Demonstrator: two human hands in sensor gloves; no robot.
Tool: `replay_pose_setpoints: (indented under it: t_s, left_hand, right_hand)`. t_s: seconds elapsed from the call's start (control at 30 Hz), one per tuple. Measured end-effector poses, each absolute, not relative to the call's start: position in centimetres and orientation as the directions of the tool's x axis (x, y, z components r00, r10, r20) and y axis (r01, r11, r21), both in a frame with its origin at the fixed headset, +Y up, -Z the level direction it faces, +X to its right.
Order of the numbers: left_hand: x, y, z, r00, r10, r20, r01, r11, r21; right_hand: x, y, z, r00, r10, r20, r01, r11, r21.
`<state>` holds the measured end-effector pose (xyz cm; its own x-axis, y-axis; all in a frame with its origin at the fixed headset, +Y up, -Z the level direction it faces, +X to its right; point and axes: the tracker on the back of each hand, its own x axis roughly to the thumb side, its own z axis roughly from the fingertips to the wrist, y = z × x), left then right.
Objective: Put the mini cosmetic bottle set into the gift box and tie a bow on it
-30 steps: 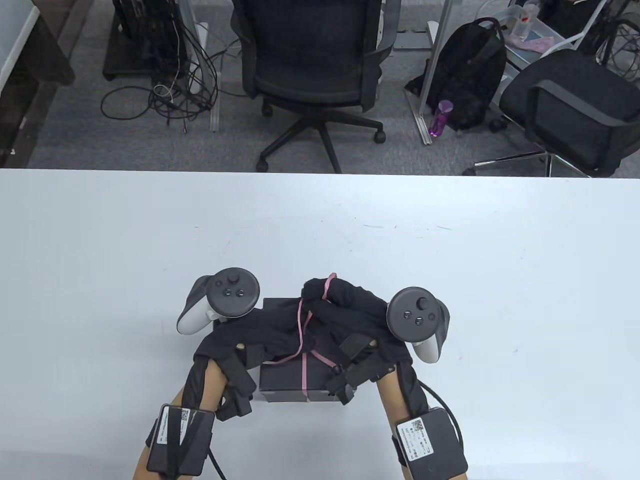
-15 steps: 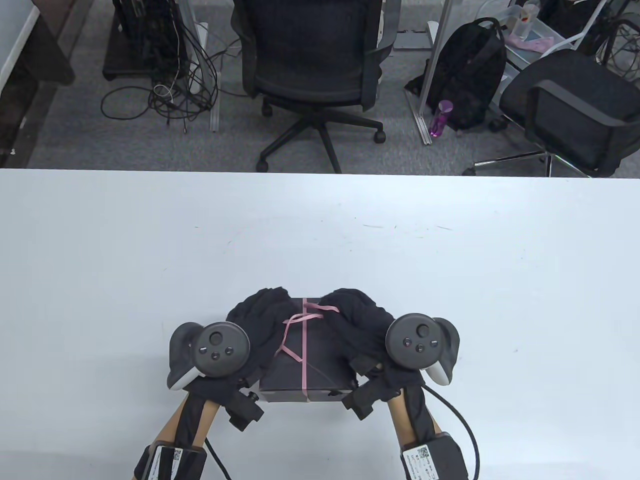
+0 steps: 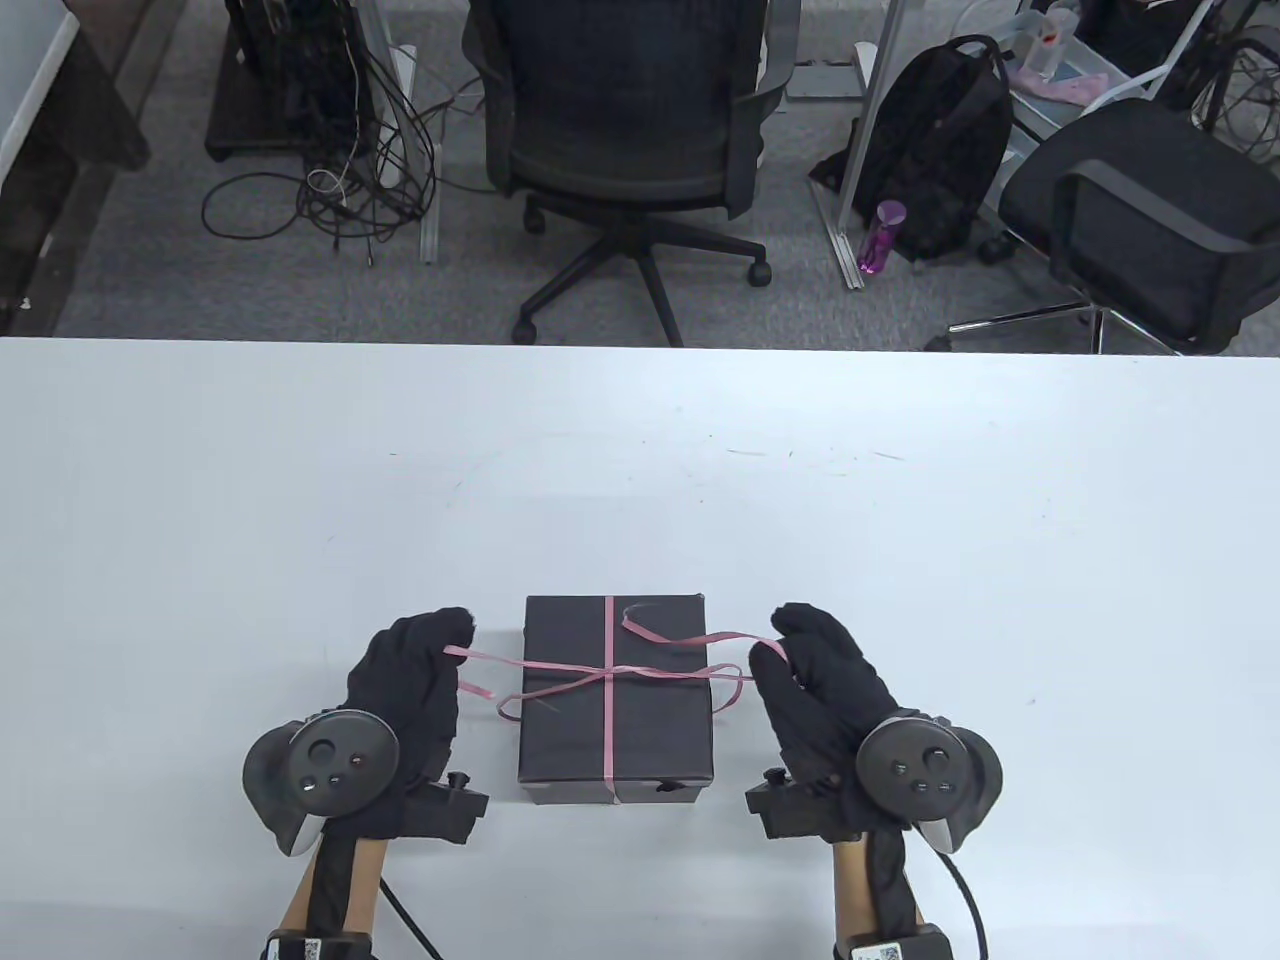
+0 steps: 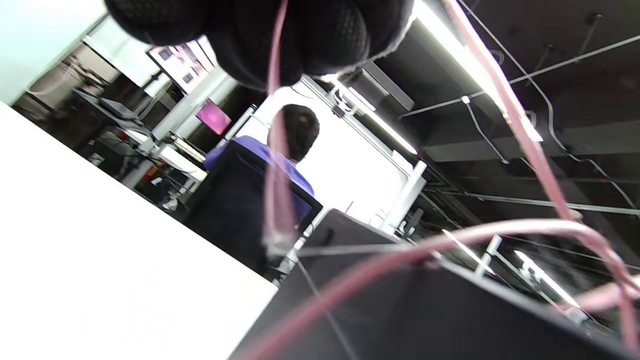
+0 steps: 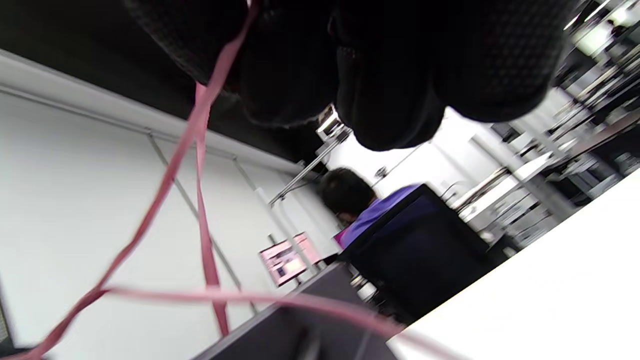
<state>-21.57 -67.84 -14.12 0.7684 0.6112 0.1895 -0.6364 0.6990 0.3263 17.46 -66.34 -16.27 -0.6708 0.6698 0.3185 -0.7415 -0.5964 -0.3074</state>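
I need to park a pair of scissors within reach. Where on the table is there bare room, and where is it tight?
Bare: the table between the gift box and the far edge, and the stretches outside either hand. Tight: beside the box, where the left hand and right hand pinch the pink ribbon pulled sideways.

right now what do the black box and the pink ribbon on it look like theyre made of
The gift box looks like matte black cardboard or paper board: flat faces, sharp corners, no gloss. The pink ribbon looks like thin, narrow plastic or satin gift ribbon with a slight sheen; it holds springy loops and curls, though which of the two cannot be told. The left hand and right hand each pinch a strand.
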Motion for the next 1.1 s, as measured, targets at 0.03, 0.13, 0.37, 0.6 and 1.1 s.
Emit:
replay_pose_setpoints:
  t_s: [0.03, 0.13, 0.37, 0.6, 1.1]
  left_hand:
    - [-21.9, -67.9, -14.1, 0.774, 0.609, 0.176, -0.629, 0.702, 0.334]
    - [-23.6, -68.4, -14.3, 0.8, 0.592, 0.1, -0.583, 0.725, 0.368]
    - [-26.1, -70.5, -14.7, 0.825, 0.563, -0.049, -0.509, 0.778, 0.369]
    - [-26.1, -73.3, -15.6, 0.912, 0.369, -0.18, -0.321, 0.914, 0.248]
    - [-25.2, -77.1, -17.0, 0.96, 0.148, -0.236, -0.205, 0.949, -0.241]
  right_hand:
    - [17.8, -66.3, -16.2, -0.678, 0.67, 0.303, -0.734, -0.59, -0.337]
    - [19.8, -66.4, -15.9, -0.719, 0.662, 0.211, -0.671, -0.582, -0.459]
    - [22.6, -68.4, -16.3, -0.751, 0.661, -0.01, -0.582, -0.669, -0.462]
    - [23.6, -71.3, -17.2, -0.813, 0.561, -0.153, -0.514, -0.817, -0.263]
    - [22.8, -74.3, -18.2, -0.914, 0.367, -0.172, -0.373, -0.928, 0.002]
